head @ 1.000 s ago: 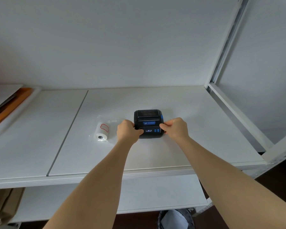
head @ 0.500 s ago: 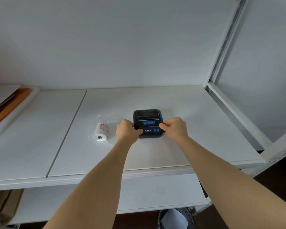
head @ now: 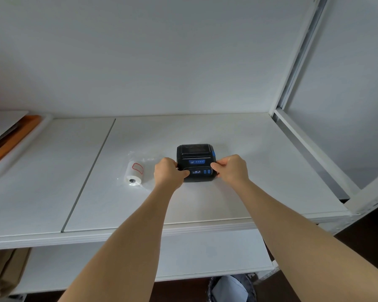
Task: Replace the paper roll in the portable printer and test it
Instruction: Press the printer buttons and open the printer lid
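Note:
A small black portable printer (head: pixel 195 159) with blue buttons sits flat on the white shelf (head: pixel 260 171), its lid closed. My left hand (head: pixel 169 173) grips its near left corner, thumb on the front panel. My right hand (head: pixel 232 170) grips its near right corner in the same way. A white paper roll (head: pixel 134 175) in a clear plastic wrapper, with a red-outlined label, lies on the shelf just left of my left hand, apart from the printer.
An orange-edged tray (head: pixel 13 140) with flat items rests at the far left. A white metal upright and rail (head: pixel 297 136) bound the shelf on the right. A lower shelf (head: pixel 194 253) lies beneath, with a bin (head: pixel 229 288) on the floor.
Both hands stay on the printer's near corners; nothing has visibly moved apart from a slight shift of the camera.

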